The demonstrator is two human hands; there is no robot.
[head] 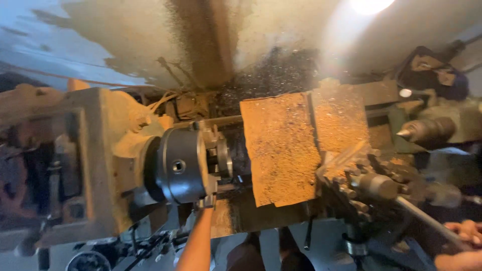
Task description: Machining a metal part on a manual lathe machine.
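Note:
A dark round lathe chuck (181, 165) sits left of centre, with a short metal part (223, 158) held in its jaws. My left forearm (197, 243) rises from the bottom edge to the underside of the chuck. The hand itself is hidden there, so its grip does not show. At the bottom right corner my right hand (459, 246) is closed around the end of a long metal lever (427, 221). The lever runs up and left to the bolted tool post (376, 184).
Two dusty brown cardboard sheets (281, 150) lie over the carriage between chuck and tool post. The headstock (95, 160) fills the left side. A pointed tailstock centre (424, 130) sits at the right. Metal chips cover the wall behind, and a bright lamp (369, 5) glares above.

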